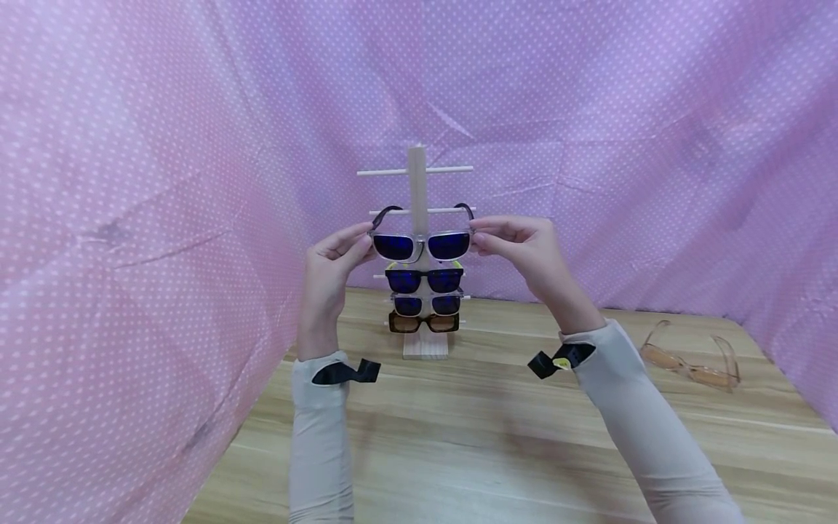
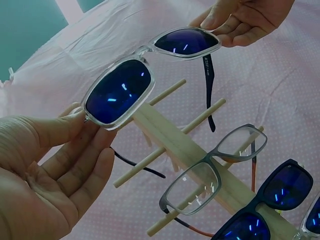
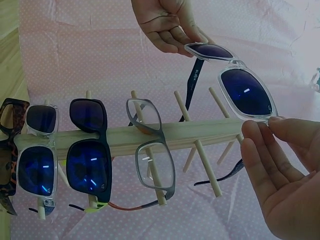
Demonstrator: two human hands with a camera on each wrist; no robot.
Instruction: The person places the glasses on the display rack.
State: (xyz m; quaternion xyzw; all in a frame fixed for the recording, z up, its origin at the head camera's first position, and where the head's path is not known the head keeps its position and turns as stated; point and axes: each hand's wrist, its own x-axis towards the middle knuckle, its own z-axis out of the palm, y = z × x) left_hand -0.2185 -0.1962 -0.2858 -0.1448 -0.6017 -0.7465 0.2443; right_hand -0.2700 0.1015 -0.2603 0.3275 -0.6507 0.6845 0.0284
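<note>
Both hands hold a pair of clear-framed sunglasses (image 1: 449, 246) with dark blue lenses and dark temples. My left hand (image 1: 330, 276) pinches one side of the frame, near the hinge. Opposite it, my right hand (image 1: 533, 255) pinches the other side between thumb and fingers. The sunglasses are level, temples unfolded and pointing back toward a wooden display rack (image 1: 417, 178) with crossbars. Whether the temples touch a crossbar, I cannot tell. In the right wrist view, grey-framed clear glasses (image 3: 169, 167) sit on the rack just below; the head view largely hides them.
Lower on the rack hang black sunglasses (image 1: 425, 281), another clear-framed pair (image 1: 408, 306) and tortoiseshell glasses (image 1: 396, 322). Peach-tinted glasses (image 1: 707, 375) lie on the wooden table (image 1: 458, 437) at right. Pink dotted cloth (image 1: 589, 109) surrounds the table's back and sides.
</note>
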